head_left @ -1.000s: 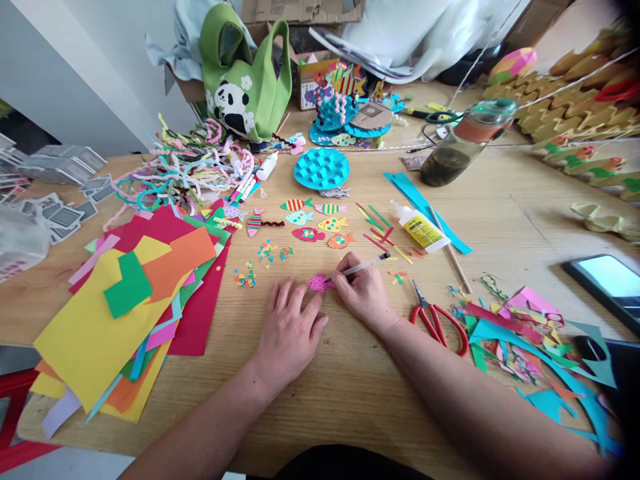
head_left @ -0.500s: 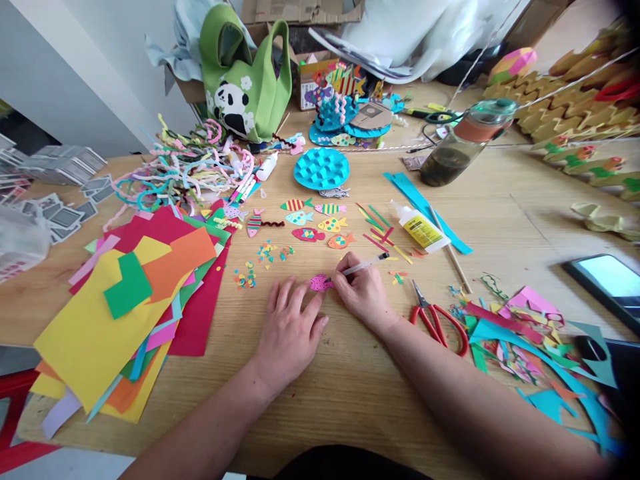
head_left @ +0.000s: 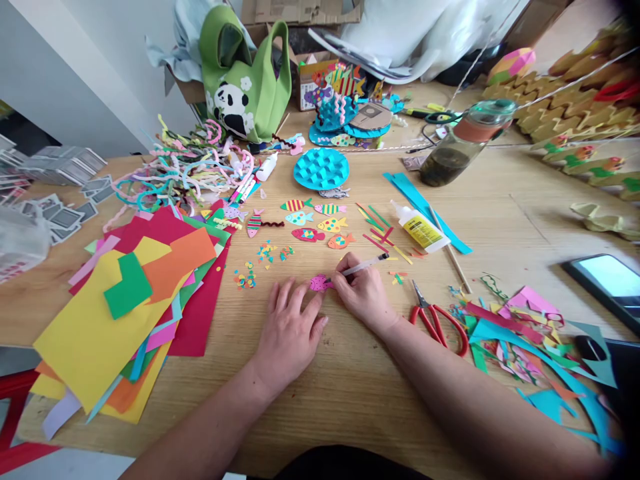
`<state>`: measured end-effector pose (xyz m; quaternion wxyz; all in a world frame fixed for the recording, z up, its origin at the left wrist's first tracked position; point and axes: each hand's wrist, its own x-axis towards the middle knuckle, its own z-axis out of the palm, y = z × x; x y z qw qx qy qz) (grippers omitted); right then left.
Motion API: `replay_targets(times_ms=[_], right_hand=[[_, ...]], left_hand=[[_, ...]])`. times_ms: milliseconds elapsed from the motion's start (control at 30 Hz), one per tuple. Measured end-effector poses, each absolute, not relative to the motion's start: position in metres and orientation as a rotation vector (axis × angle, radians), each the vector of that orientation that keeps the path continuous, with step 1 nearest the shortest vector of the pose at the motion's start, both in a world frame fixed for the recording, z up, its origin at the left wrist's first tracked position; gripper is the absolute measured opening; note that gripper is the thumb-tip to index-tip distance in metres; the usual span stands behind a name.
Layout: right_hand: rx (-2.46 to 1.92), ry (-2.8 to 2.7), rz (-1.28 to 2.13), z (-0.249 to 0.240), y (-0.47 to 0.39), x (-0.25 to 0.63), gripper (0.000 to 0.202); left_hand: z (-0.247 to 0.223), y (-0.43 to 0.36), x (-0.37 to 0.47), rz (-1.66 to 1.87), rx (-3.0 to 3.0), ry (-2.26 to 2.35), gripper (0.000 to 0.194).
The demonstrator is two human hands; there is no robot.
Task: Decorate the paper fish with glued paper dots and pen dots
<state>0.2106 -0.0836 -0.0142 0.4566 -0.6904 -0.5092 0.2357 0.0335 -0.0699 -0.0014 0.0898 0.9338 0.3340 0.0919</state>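
A small pink paper fish (head_left: pixel 318 283) with dark marks lies on the wooden table (head_left: pixel 345 393). My right hand (head_left: pixel 364 290) pinches a pen (head_left: pixel 367 263), its writing end at the fish's right side and hidden by my fingers. Beside the fish, my left hand (head_left: pixel 293 323) rests flat with its fingers spread, the fingertips near the fish's left and lower edge. Just beyond are several decorated paper fish, among them an orange one (head_left: pixel 341 241) and a red one (head_left: pixel 308 235). Tiny paper bits (head_left: pixel 246 277) are scattered to the left.
Coloured paper sheets (head_left: pixel 110 333) are piled at left, below pipe cleaners (head_left: pixel 185 167). Red-handled scissors (head_left: pixel 437 323), a glue bottle (head_left: pixel 423 230), paper scraps (head_left: pixel 540 347) and a phone (head_left: pixel 607 287) lie at right. A blue textured disc (head_left: pixel 321 169) and a jar (head_left: pixel 465 143) stand farther back.
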Motion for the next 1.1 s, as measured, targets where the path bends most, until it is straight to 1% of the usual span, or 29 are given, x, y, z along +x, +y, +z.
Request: replay_targets(times_ms=[533, 1100], right_hand=[[-1.699, -1.266, 0.556, -0.0139, -0.083, 0.2105, 0.012], [-1.708, -1.228, 0.605, -0.0123, -0.0837, 0.2088, 0.011]], left_hand=[[-0.0019, -0.0695, 0.0331, 0.295, 2.783, 0.988, 0.036], [-0.0023, -0.0699, 0.0327, 0.283, 2.776, 0.985, 0.037]])
